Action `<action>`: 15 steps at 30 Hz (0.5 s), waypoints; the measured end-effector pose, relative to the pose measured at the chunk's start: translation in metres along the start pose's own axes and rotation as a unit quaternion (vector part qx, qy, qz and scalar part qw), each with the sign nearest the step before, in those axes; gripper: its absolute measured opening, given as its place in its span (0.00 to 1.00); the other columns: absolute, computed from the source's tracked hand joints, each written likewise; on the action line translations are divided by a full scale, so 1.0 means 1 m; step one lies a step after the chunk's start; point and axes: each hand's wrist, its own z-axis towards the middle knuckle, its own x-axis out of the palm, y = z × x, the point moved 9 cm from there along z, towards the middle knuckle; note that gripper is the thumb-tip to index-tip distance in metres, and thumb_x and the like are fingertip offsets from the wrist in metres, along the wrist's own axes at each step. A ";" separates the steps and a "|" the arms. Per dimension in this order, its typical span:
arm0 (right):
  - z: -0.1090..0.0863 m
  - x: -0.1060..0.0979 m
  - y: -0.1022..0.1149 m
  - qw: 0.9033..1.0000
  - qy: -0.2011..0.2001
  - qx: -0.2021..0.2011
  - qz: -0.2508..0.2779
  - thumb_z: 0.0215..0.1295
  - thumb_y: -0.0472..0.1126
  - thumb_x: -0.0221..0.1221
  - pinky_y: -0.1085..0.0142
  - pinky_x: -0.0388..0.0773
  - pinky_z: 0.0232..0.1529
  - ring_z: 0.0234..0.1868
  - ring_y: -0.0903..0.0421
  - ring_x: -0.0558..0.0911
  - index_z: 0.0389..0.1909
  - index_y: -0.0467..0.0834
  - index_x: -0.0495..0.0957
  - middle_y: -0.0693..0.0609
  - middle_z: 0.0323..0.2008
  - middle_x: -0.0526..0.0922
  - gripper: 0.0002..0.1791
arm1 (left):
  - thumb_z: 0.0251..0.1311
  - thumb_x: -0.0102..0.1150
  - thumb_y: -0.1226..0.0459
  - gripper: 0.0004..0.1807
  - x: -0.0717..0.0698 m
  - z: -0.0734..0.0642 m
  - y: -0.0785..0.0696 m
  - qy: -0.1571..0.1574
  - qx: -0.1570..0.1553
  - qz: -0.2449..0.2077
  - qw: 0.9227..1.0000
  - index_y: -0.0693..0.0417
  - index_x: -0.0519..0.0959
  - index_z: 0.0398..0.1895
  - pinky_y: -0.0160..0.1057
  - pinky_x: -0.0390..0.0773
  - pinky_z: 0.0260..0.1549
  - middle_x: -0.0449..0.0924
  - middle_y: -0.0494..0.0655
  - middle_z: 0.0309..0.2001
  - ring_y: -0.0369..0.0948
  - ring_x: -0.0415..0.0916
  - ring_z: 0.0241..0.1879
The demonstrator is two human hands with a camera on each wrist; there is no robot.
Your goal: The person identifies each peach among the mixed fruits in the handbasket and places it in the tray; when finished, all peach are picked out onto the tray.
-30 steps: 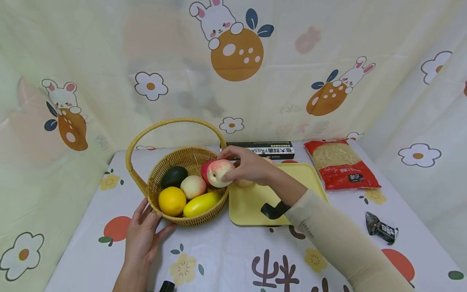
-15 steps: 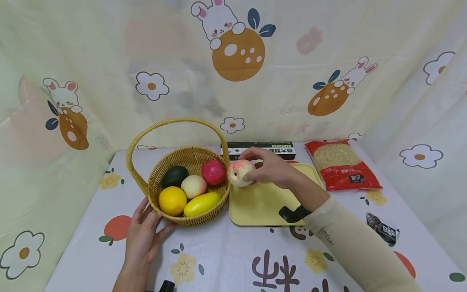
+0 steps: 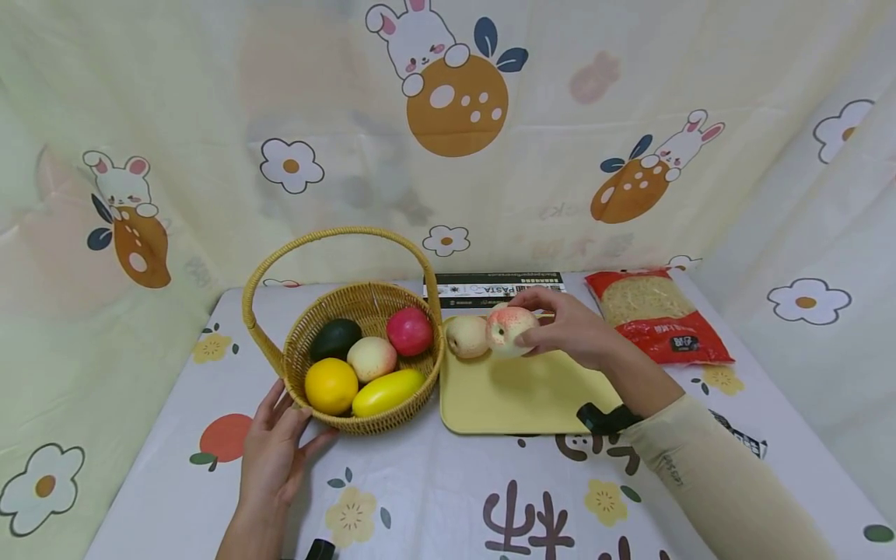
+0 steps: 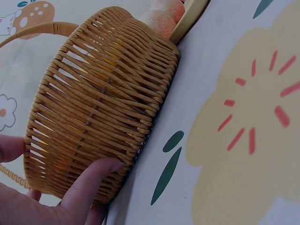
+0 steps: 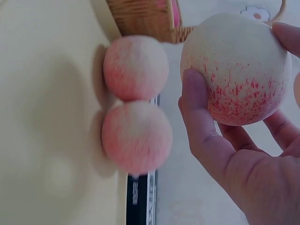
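Fingers of the right hand (image 3: 570,330) pinch a peach (image 3: 505,330) slightly right of centre in the head view, above the yellow tray (image 3: 483,404).

Two more peaches sit side by side at the tray's far edge in the right wrist view: one nearer the basket (image 5: 136,68), the other (image 5: 137,137) just below it in that frame. From the head, the held peach nearly hides the second.

Left of centre stands the wicker basket (image 3: 374,299), its right side beside the tray. Inside are a dark green fruit (image 3: 334,340), a pink-red fruit (image 3: 409,331), a pale peach (image 3: 371,358), an orange fruit (image 3: 331,386) and a long yellow fruit (image 3: 388,393). A black-and-white pasta box (image 3: 455,292) lies behind the tray, partly screened by the right hand; a red bag (image 3: 661,319) is at the right. Lower right, the sleeve (image 3: 707,474) covers part of a black packet (image 3: 742,435).

Closer on the right wrist view, thumb and fingers are bent about the held peach, parted only by its width, and it is apart from the other two. At lower left in the head view, the left hand (image 3: 276,447) touches the basket's outside, fingers spread, thumb lying against the weave.
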 end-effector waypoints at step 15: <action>-0.034 -0.052 -0.030 0.998 -0.048 0.033 -0.026 0.65 0.34 0.68 0.51 0.90 0.48 0.53 0.46 0.80 0.67 0.34 0.67 0.36 0.64 0.70 0.32 | 0.74 0.54 0.66 0.42 0.000 -0.001 0.001 -0.005 0.000 0.007 1.000 0.26 0.53 0.85 0.56 0.87 0.53 0.55 0.41 0.85 0.48 0.68 0.75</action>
